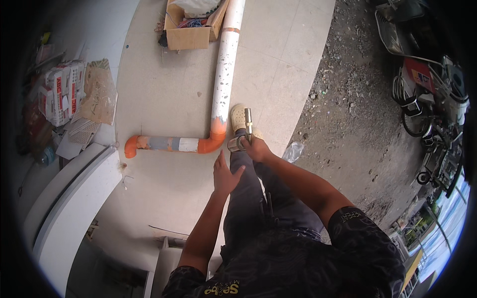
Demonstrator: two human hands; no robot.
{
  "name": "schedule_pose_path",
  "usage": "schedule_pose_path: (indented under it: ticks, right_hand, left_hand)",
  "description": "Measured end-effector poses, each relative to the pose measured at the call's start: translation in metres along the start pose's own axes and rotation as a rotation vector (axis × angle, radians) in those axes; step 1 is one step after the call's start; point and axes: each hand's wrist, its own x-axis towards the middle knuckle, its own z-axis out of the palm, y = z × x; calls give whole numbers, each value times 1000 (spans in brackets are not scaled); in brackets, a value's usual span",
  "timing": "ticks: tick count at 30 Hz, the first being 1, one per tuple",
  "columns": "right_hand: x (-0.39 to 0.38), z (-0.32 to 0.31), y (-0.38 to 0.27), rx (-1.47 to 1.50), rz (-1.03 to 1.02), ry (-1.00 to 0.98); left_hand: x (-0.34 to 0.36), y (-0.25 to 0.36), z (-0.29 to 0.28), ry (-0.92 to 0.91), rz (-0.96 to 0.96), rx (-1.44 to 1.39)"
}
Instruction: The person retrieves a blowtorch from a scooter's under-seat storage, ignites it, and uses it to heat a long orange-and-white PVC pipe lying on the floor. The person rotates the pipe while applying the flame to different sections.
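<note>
My right hand is wrapped round a gas torch with a metal tube pointing away from me; no flame shows. My left hand holds nothing, its fingers stretched out and thumb apart, just short of an orange elbow. That elbow joins a long white pipe, speckled and worn, to a short pipe with grey, orange and white bands. At the short pipe's left end sits another orange elbow, turned toward me. The joined pipes lie on the pale floor.
An open cardboard box with wires and plastic stands left of the long pipe. Stacked packages lean at the left beside a curved white wall. Gravel borders the floor's right edge, with a plastic bag nearby and motorcycles beyond.
</note>
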Motion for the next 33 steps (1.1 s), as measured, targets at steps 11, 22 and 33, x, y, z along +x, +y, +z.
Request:
schedule_pose_path:
  ticks: [11, 22, 33]
  right_hand:
    - [341, 9, 72, -53, 20, 485]
    - [249, -110, 64, -247, 261, 59]
    - [-34, -472, 100, -355, 275, 129]
  left_hand:
    - [-11, -44, 44, -176, -542, -386]
    - [37, 34, -4, -241, -659, -185]
    - [119, 248, -100, -346, -724, -21]
